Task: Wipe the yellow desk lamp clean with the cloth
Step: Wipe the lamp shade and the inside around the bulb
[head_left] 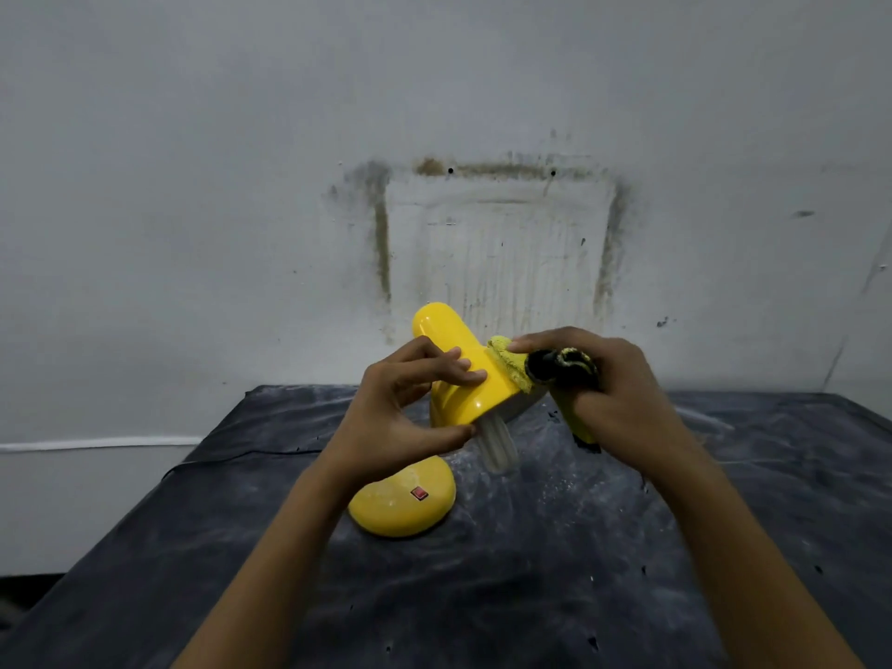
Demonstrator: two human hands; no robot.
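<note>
The yellow desk lamp (478, 398) stands in the middle of the dark table (531, 596), with its round base and red switch (420, 493) nearest. Higher up, the left hand (400, 417) curls round the shade. On the right, the right hand (613, 393) pinches the cloth (511, 366) against the shade. Far behind is a stained wall (241, 185).

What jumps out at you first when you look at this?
The bright yellow desk lamp in the middle, on the dusty dark table. The left hand grips it while the right hand presses a yellow-and-black cloth against it. Behind, a dirty square outline marks the grey wall.
</note>
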